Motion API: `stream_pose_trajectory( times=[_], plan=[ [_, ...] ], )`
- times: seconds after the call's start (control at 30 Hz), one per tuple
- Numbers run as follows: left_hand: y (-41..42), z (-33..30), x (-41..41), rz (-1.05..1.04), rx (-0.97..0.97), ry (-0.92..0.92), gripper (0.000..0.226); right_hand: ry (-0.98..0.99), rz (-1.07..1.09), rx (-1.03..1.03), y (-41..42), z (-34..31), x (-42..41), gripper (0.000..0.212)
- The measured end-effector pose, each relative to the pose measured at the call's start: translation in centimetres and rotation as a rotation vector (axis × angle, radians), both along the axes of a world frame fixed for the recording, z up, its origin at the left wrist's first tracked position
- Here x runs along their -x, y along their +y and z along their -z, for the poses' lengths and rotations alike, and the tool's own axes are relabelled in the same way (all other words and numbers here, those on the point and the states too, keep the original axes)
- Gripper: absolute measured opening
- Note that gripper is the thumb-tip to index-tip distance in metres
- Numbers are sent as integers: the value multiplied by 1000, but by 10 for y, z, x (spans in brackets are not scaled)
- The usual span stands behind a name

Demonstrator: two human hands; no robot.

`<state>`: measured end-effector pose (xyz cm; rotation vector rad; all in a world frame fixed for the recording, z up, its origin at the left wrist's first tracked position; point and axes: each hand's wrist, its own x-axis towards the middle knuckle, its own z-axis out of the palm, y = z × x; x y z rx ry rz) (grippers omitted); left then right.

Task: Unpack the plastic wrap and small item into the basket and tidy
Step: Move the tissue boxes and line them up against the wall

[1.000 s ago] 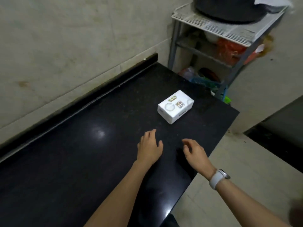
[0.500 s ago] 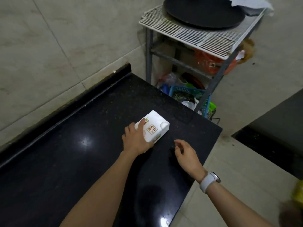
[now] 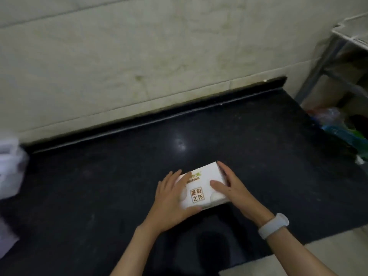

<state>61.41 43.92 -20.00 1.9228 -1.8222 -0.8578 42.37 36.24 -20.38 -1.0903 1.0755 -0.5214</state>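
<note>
White box (image 3: 201, 187) sits flat on the black tabletop (image 3: 99, 196), near the front edge, roughly mid-frame. Closed; contents not visible. Top face has a square label with printed characters, some green and gold print above it, and pale round marks toward each end.

Left hand (image 3: 172, 198): fingers spread and laid over the box's left end, thumb along the near side. Pressed against it, clasping that end.
Right hand (image 3: 232, 189): also spread, palm against the right end, thumb lying across the top face, fingers reaching along the far right edge. Box is held between both hands, bottom looks in contact with the tabletop; can't tell if any weight is off it.

White wristband (image 3: 273, 225) on the right wrist. Both forearms come in from the bottom of the frame.

Left edge: a white plastic bag (image 3: 9, 172), crumpled, on the tabletop, well apart from the box. What's in it: cannot tell.

Further back: low black backsplash strip (image 3: 159, 118) along the tabletop's rear edge, pale tiled wall (image 3: 139, 46) above.

Far right: a metal rack (image 3: 326, 56) beside the tabletop end, white grid shelf on top. Lower level holds blurred bags and something blue-green (image 3: 346, 132); too smeared to identify.
</note>
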Motion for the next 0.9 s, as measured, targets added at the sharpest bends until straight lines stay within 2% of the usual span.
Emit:
stream_pose_trajectory(
  times=[0.07,0.1,0.23,0.33,0.47,0.6,0.73,0.9],
  plan=[
    [46,-1,-30,-301,-4,154,69,14,-84,69,29,4,-40,67],
    [72,-2,-46,-451,26,172,61,28,-124,108,47,5,-60,68],
    [196,-5,-104,-960,124,39,35,8,-259,170,129,3,-134,68],
    [312,-8,-133,-1201,136,36,29,-72,-355,136,207,2,-179,64],
    [463,-12,-153,-1439,101,61,29,-109,-492,102,315,3,-233,57],
    [572,-18,-161,-1565,70,17,30,-115,-674,43,407,-1,-284,58],
    [629,-15,-174,-1671,84,22,32,-122,-787,46,467,-5,-334,56],
    [650,-8,-215,-1746,101,26,32,-143,-870,77,498,-10,-400,50]
  ],
)
